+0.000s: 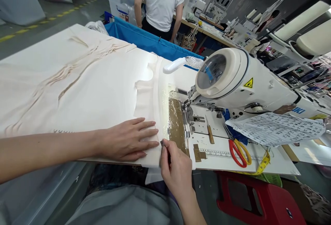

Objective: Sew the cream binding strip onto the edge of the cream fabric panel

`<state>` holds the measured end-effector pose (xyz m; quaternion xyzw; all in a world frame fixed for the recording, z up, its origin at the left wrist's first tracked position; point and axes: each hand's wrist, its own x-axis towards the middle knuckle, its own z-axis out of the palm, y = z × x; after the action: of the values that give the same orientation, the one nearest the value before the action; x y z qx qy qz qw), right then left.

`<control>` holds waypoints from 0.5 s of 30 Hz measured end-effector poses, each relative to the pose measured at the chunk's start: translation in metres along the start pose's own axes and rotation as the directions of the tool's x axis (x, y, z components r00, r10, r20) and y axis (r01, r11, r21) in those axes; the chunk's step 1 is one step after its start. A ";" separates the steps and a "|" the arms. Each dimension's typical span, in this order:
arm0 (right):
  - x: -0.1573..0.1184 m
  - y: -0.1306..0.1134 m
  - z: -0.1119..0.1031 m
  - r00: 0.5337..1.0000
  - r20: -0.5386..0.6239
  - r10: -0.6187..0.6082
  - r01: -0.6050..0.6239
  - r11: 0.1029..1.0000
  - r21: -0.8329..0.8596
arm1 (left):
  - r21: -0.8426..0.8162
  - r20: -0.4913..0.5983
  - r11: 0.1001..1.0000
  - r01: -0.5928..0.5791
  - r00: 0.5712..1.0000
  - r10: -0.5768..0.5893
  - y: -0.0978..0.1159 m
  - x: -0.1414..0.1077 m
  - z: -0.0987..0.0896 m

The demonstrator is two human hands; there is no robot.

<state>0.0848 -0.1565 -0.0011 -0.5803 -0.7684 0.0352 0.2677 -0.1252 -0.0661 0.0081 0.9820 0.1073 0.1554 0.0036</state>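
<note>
My left hand [126,139] lies flat with fingers stretched out, pressing pale cream fabric [146,99] onto the white table. Close to its fingertips, my right hand [177,164] is closed in a pinch on a small dark metallic piece [162,143], whose kind I cannot make out. That piece is at the strip of fabric along the near table edge. Part of the white cloth [153,176] hangs over this edge. To the right stands a white sewing machine [222,75], its needle area beyond a brown-taped plate [177,123].
A wooden-handled awl [209,130], red and yellow scissors [239,152], a yellow tape measure [262,164] and printed paper [275,128] lie right. More cream fabric [69,71] spreads left. A red stool [261,197] stands below. Beyond a blue cloth bin [144,38] stands a person [161,4].
</note>
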 end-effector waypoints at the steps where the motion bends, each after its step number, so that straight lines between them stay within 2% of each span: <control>1: -0.001 0.000 -0.001 1.000 0.000 -0.023 0.023 1.000 -0.012 | 0.000 0.004 1.000 0.000 1.000 0.000 0.000 0.000 0.001; 5: -0.012 0.004 -0.017 0.995 0.066 -0.075 0.075 0.997 0.002 | -0.001 0.005 1.000 0.012 1.000 -0.012 0.000 -0.001 0.001; 9: -0.026 0.009 -0.036 0.986 0.167 -0.021 0.006 0.996 0.087 | -0.009 0.005 1.000 0.021 1.000 -0.021 0.000 -0.001 0.001; 11: -0.025 0.009 -0.036 0.986 0.166 -0.001 -0.014 0.996 0.090 | -0.016 0.002 0.999 0.033 0.999 -0.033 -0.001 -0.001 0.001; 15: -0.009 0.005 -0.016 0.996 0.083 -0.020 0.021 1.000 -0.003 | -0.032 -0.019 0.998 0.051 0.999 -0.051 -0.004 0.001 0.004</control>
<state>0.0982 -0.1672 0.0074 -0.5709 -0.7848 0.0552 0.2347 -0.1236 -0.0615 0.0043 0.9772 0.1298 0.1667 0.0219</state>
